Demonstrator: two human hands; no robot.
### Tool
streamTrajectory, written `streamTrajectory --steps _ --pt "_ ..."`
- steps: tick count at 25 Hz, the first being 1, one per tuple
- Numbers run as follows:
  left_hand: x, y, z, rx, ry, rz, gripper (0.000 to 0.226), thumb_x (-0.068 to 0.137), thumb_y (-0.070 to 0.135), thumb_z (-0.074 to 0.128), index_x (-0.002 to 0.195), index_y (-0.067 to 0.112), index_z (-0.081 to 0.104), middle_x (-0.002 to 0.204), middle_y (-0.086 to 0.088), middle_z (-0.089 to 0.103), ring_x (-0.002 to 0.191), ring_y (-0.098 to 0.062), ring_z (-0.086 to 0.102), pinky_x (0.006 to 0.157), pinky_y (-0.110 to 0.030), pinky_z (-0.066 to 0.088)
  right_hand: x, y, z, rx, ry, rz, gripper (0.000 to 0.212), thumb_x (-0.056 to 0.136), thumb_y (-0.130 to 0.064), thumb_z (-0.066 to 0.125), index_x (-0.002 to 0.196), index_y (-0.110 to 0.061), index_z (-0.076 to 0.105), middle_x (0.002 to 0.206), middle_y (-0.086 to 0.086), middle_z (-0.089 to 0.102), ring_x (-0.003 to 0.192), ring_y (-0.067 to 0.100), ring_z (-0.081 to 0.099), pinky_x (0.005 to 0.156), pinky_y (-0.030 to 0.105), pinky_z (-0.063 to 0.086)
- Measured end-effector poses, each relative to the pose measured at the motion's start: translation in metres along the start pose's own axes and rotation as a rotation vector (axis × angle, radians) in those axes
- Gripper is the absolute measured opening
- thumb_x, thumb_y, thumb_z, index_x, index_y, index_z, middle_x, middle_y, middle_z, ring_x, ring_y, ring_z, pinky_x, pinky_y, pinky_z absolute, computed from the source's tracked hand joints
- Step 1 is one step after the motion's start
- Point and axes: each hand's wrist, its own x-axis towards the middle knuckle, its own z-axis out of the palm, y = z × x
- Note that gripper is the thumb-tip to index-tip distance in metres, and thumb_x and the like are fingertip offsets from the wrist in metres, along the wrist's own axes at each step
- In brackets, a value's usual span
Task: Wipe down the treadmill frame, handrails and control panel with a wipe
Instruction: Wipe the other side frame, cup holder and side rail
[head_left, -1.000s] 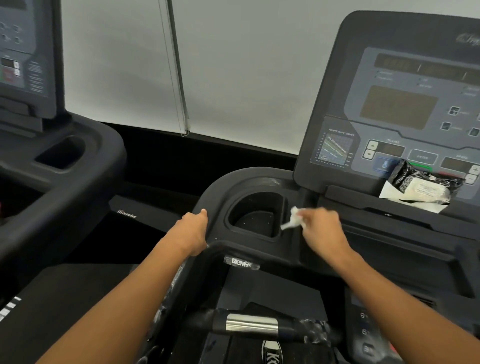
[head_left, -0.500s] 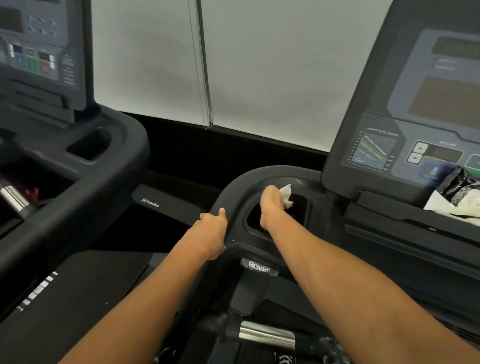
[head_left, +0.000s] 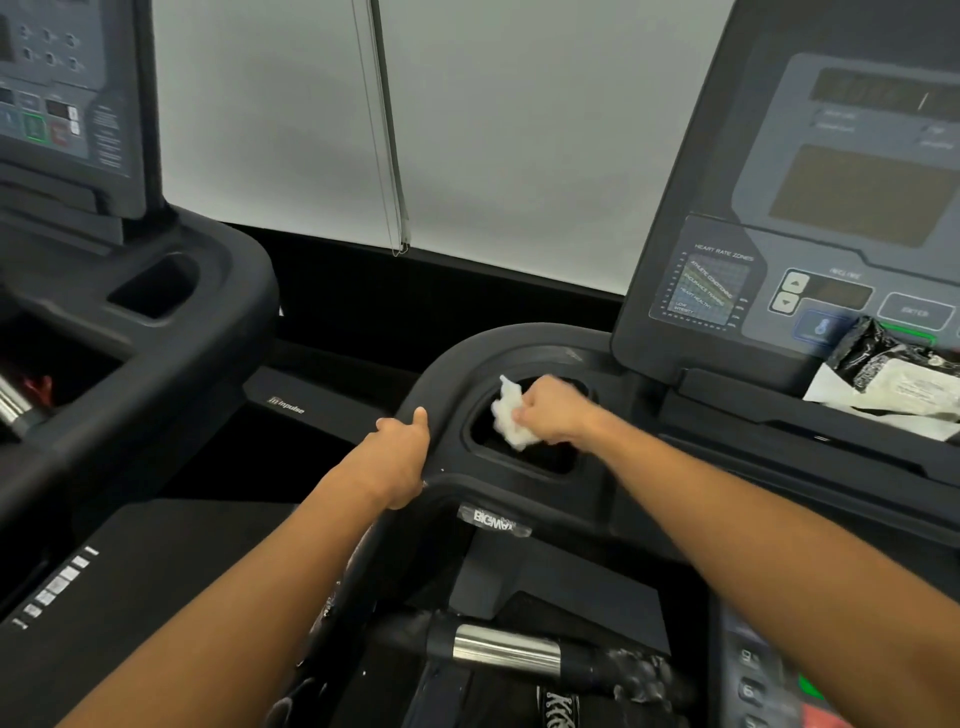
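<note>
light: soft, even, bright white wall | blur: slight motion | edges: wide-angle bend

single head-worn view, wide-angle, facing forward and down, close over treadmill console (head_left: 810, 249), both forearms entering from below

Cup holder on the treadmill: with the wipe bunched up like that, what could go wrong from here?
1. The right hand holds the wipe as a wad over the cup holder, so the recess's corners and floor may get missed.
2. The wipe packet leans on the control panel over its lower buttons; wiping around it could skip them or knock it off.
3. The left hand grips the frame edge, so that patch stays unwiped.
</note>
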Motion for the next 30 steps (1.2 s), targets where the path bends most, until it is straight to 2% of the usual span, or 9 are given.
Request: streamTrajectory --steps 3,7,11,15,19,23,27,28,30 --pt "0.003 0.000 0.001 0.016 -0.007 -0.002 0.088 0.098 0.012 0.057 0.159 0.014 -0.006 0.148 -0.031 0.033 0.111 -0.035 0.061 0.082 -0.032 0.049 0.011 0.033 -0.023 -0.472 0.279 -0.274 0.004 0.082 -0.001 0.062 0.085 -0.002 0.064 0.099 0.013 0.052 0.083 0.032 0.056 0.061 0.038 0.047" --pt "0.004 0.000 0.003 0.016 -0.010 0.001 0.088 0.098 0.013 0.057 0.159 0.014 -0.007 0.150 -0.032 0.030 0.114 -0.036 0.059 0.086 -0.034 0.049 0.028 0.053 -0.011 -1.080 0.146 -0.706 0.014 0.086 -0.007 0.065 0.100 -0.010 0.066 0.109 0.008 0.051 0.092 0.028 0.050 0.057 0.039 0.048" --pt "0.006 -0.002 0.004 -0.009 0.001 -0.009 0.088 0.098 0.011 0.056 0.159 0.016 -0.006 0.148 -0.030 0.032 0.111 -0.035 0.059 0.075 -0.030 0.044 0.037 0.030 -0.001 -1.354 0.056 -0.663 0.018 0.094 -0.005 0.053 0.105 -0.010 0.066 0.109 0.010 0.060 0.096 0.032 0.058 0.057 0.036 0.039" --pt "0.006 -0.006 0.007 -0.052 0.020 0.009 0.088 0.097 0.011 0.057 0.160 0.018 -0.004 0.139 -0.024 0.040 0.106 -0.033 0.059 0.074 -0.030 0.044 0.039 0.024 0.022 -1.215 0.002 -0.454 0.023 0.093 -0.001 0.048 0.098 -0.010 0.069 0.100 0.008 0.069 0.093 0.032 0.066 0.063 0.038 0.049" --pt "0.006 -0.006 0.006 -0.041 0.025 0.011 0.086 0.098 0.011 0.056 0.160 0.017 -0.004 0.144 -0.027 0.036 0.110 -0.036 0.059 0.076 -0.031 0.045 0.046 0.026 0.018 -0.927 -0.049 -0.262 0.015 0.087 0.003 0.057 0.087 -0.012 0.058 0.100 0.013 0.065 0.086 0.032 0.064 0.070 0.040 0.053" --pt "0.005 -0.004 0.005 -0.024 0.013 0.007 0.086 0.098 0.011 0.055 0.159 0.016 -0.005 0.149 -0.030 0.032 0.111 -0.036 0.059 0.077 -0.031 0.046 0.040 0.022 0.011 -0.905 -0.227 -0.192 0.017 0.090 -0.006 0.062 0.106 -0.005 0.062 0.111 0.013 0.058 0.101 0.035 0.063 0.070 0.036 0.047" --pt "0.004 -0.002 0.004 -0.014 -0.003 0.011 0.089 0.099 0.018 0.058 0.159 0.015 -0.007 0.149 -0.031 0.031 0.112 -0.036 0.060 0.084 -0.035 0.050 0.032 0.017 0.017 -0.676 -0.495 -0.179 0.029 0.087 -0.002 0.052 0.106 -0.010 0.072 0.105 0.009 0.070 0.095 0.027 0.065 0.076 0.034 0.054" --pt "0.005 -0.002 0.004 -0.007 0.000 0.012 0.089 0.099 0.019 0.058 0.159 0.015 -0.007 0.149 -0.031 0.031 0.112 -0.036 0.059 0.085 -0.035 0.050 0.033 0.017 0.014 -0.523 -0.457 -0.135 0.029 0.085 0.001 0.053 0.100 -0.011 0.074 0.100 0.009 0.072 0.093 0.028 0.068 0.076 0.035 0.057" --pt "0.006 -0.003 0.004 0.004 0.003 0.009 0.089 0.099 0.019 0.058 0.159 0.015 -0.007 0.149 -0.031 0.031 0.113 -0.037 0.059 0.085 -0.035 0.049 0.037 0.019 0.002 -0.179 -0.192 -0.039 0.023 0.080 0.005 0.055 0.085 -0.009 0.073 0.087 0.016 0.072 0.085 0.033 0.072 0.071 0.039 0.061"
